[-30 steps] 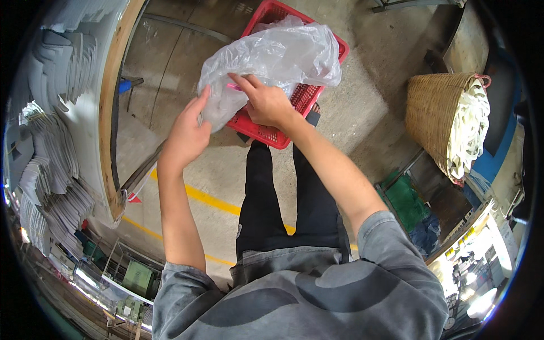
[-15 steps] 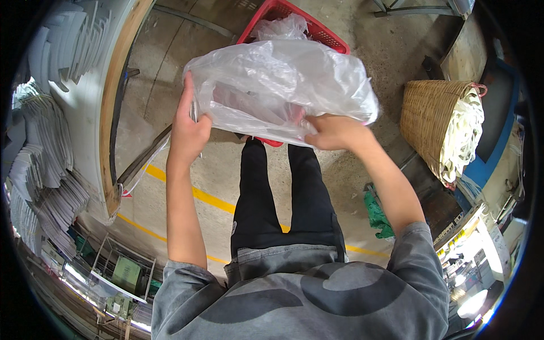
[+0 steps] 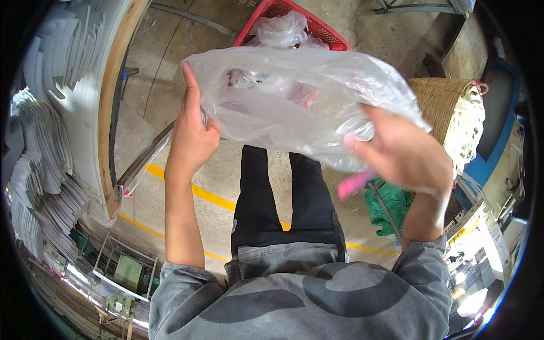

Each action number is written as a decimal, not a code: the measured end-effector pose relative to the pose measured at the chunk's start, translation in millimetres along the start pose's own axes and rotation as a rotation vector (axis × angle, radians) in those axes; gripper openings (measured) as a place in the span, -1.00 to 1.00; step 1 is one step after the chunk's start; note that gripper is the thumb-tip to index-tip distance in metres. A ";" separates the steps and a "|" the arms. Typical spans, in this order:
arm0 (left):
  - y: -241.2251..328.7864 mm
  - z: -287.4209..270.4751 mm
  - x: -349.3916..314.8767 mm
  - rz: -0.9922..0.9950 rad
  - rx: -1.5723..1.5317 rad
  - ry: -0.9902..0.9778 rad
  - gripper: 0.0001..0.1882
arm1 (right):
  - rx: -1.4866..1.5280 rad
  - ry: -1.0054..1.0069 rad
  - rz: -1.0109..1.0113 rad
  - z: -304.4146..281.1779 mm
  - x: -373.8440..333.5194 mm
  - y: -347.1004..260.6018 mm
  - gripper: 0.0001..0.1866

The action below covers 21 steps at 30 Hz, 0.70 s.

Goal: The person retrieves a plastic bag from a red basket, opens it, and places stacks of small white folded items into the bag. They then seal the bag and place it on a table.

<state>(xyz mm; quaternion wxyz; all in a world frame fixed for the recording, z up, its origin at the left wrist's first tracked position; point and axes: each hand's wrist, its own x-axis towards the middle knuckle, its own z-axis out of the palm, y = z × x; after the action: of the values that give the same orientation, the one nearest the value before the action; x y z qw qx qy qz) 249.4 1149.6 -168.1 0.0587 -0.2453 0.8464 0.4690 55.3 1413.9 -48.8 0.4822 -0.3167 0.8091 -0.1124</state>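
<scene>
I hold a large clear plastic bag (image 3: 294, 96) stretched out in front of me at chest height. My left hand (image 3: 191, 136) grips its left edge, fingers closed on the film. My right hand (image 3: 405, 153) grips the bag's right lower edge and also has a thin pink strip (image 3: 354, 184) hanging from it. Some small pale and pinkish contents show dimly through the bag. Beyond the bag, on the floor, stands a red plastic crate (image 3: 317, 28) with another crumpled clear bag (image 3: 281, 28) in it.
A wicker basket (image 3: 439, 102) with white material stands at the right. A green cloth (image 3: 391, 207) lies on the floor by my right leg. Stacks of white sheets (image 3: 39, 170) and a curved wooden edge (image 3: 110, 113) are on the left. A yellow line (image 3: 209, 195) crosses the concrete floor.
The bag has come up out of the red crate and toward me. My hands have moved apart, spreading it wide; a pink strip now shows at my right hand.
</scene>
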 end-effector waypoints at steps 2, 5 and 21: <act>2.5 1.9 -1.3 -0.039 -0.013 0.035 0.09 | 0.111 -0.352 -0.110 -21.7 -14.0 -2.1 -0.27; 3.0 1.0 -3.2 0.029 -0.010 -0.047 0.12 | 0.362 -0.381 -0.276 -28.1 -18.5 4.7 -0.18; -5.1 12.8 -6.4 0.027 -0.176 -0.198 -0.11 | -0.120 0.393 0.274 111.3 97.7 134.4 -0.46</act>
<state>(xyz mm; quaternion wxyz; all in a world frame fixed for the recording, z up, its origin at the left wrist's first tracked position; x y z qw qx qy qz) 255.7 1160.2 -177.0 0.1135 -0.1905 0.7953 0.5643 63.0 1471.0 -240.3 0.3066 -0.2038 0.9280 -0.0571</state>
